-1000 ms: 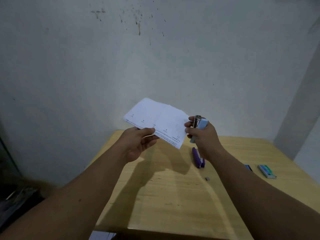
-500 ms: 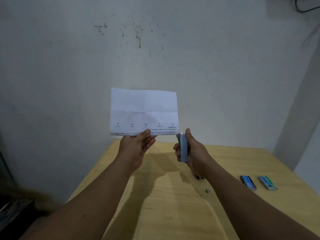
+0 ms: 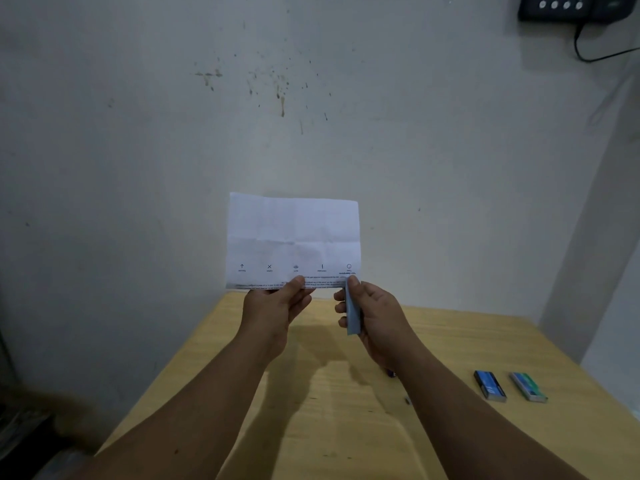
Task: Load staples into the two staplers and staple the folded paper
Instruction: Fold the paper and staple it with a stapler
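On table (image 3: 450,427), 2 staple boxes (image 3: 489,385), contents unseen.

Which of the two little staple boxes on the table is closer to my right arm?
The blue staple box; it lies nearer your right arm than the green staple box, which lies farther right.

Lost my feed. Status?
Left hand pinches paper upright. Right hand grips blue stapler at its lower right corner. Nothing blocking.
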